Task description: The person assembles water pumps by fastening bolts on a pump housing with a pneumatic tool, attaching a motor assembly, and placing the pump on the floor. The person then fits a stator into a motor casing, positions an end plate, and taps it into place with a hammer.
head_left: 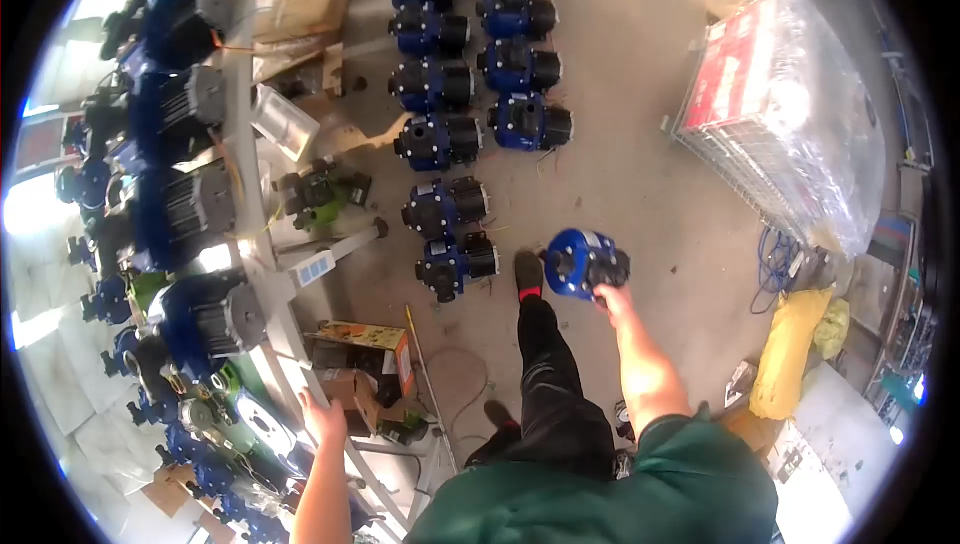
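My right hand (614,302) is closed on the dark end of a blue and black pump (580,262), which hangs above the floor in front of my foot. The round blue end of this pump points left. At the edge of the long rack on the left, my left hand (323,418) is open, with its fingers spread beside the pale metal frame (290,342); whether it touches the frame I cannot tell. Similar pumps stand on the floor in two rows, the nearest being a blue and black pump (455,266) left of my foot.
Large blue pumps with grey motors (215,314) crowd the rack on my left. An open cardboard box (365,359) sits below it. To the right stand a plastic-wrapped load in a wire cage (735,184), a blue hose (772,269) and a yellow sack (790,354).
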A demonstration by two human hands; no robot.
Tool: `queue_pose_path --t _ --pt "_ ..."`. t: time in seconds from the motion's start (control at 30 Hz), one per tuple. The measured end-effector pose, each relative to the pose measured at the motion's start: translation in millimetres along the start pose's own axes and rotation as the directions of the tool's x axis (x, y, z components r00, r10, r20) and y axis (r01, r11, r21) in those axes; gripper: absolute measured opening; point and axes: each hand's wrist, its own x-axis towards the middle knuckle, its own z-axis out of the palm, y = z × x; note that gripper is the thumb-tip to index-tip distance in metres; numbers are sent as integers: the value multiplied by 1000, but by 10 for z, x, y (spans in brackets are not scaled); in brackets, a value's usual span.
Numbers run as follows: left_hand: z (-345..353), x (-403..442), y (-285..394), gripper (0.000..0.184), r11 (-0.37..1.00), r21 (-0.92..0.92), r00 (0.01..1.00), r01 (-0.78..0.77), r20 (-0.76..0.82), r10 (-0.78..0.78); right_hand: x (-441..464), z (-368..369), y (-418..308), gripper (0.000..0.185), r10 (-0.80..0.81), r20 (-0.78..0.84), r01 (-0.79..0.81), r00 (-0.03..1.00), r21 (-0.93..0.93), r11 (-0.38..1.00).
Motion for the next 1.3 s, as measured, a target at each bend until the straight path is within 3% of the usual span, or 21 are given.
queue_pose_path --t 0.1,0.17,0.23,0.3,0.37,0.5,0.53,0.63,0.73,0.8,0.83,0.87,0.9,1.0,1.03,1.1,1.23,1.3 --pt "29 37 -78 84 1000 1 1000 -1 18 1 751 637 -309 29 -73 21 75 997 -171 982" --pt "-73 -21 123 82 999 16 999 29 37 -29 1246 995 -411 42 -122 17 121 992 -327 937" --pt "-47 29 -45 81 1000 2 998 28 55 -28 1578 1343 -564 46 -164 -3 152 986 -365 919" --pt "-119 29 16 80 998 40 994 55 96 -59 1833 1652 -661 49 -337 -21 294 941 -442 848" --pt "-170 30 82 79 997 35 988 76 130 -80 2031 1881 -748 52 -298 0 257 954 -507 823" --pt "-94 -9 120 81 997 33 994 64 82 -67 2210 2281 -541 46 -361 -78 305 929 -389 869" --pt "-88 -17 117 81 998 23 995 60 74 -62 2033 2307 -626 51 -323 -74 258 944 -448 856" --pt "-59 -49 25 85 999 11 997 52 49 -53 1933 2321 -567 69 -296 -1 272 955 -391 879" --pt "-65 -43 65 86 998 35 998 49 39 -50 1712 2110 -616 89 -430 98 379 898 -670 639" --pt "-86 -62 100 85 998 41 998 55 32 -57 1877 1693 -232 83 -472 197 464 860 -688 558" --pt "-64 -62 68 85 997 48 998 60 26 -61 1377 1610 -502 87 -286 196 318 938 -817 482" --pt "-46 -64 33 87 996 76 999 40 26 -42 1195 1437 -498 86 -182 225 276 957 -898 342" --pt "-6 -61 -10 88 996 87 1000 18 13 -19 1092 1209 -338 78 -171 283 311 944 -936 167" --pt "-12 -81 75 88 998 62 999 30 36 -33 490 638 -216 68 87 298 306 951 -945 -118" --pt "-82 -112 181 87 998 46 999 31 40 -33 218 566 -332 66 222 229 274 948 -941 -200" --pt "16 -96 92 85 995 100 1000 20 11 -21 -138 300 -354 66 280 228 290 933 -935 -206" --pt "-13 -122 71 86 992 123 999 -5 -31 9 -708 -117 -528 63 176 281 301 944 -949 -98" --pt "-131 -297 77 76 999 38 994 -21 -110 25 -887 -248 -708 62 116 305 314 945 -946 -79"
